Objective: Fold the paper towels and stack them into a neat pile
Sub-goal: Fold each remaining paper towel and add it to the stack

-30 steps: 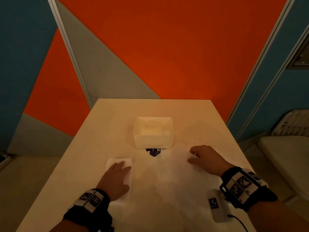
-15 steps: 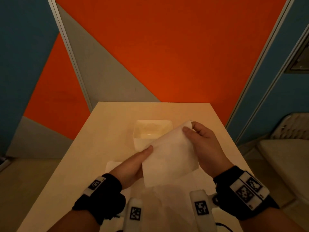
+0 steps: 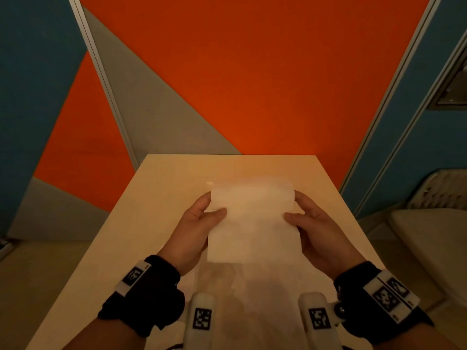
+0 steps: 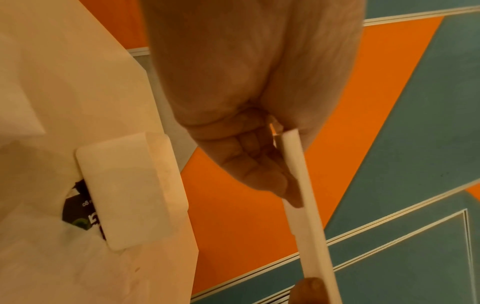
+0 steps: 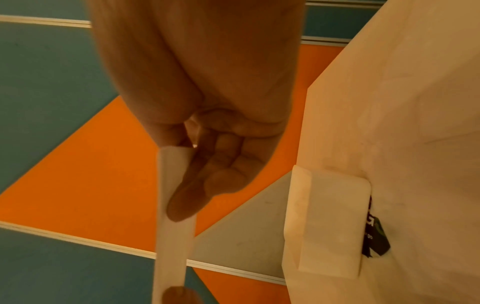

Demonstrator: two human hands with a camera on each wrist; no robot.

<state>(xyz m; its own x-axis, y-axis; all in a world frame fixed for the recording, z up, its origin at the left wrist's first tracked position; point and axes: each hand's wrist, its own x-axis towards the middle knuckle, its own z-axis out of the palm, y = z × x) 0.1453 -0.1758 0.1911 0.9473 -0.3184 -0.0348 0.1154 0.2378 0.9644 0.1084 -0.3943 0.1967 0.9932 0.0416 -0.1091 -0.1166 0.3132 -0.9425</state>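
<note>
Grip: our left hand (image 3: 199,223) and right hand (image 3: 312,223) each pinch a side edge of the paper towel (image 3: 250,223) | towel: held above the bench (image 3: 156,198), long axis running away from us | both hands equally near.

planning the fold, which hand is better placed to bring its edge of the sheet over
Neither clearly. The left hand and right hand pinch opposite side edges of the white paper towel sheet at matching height above the pale table. Either could probably fold across.
</note>
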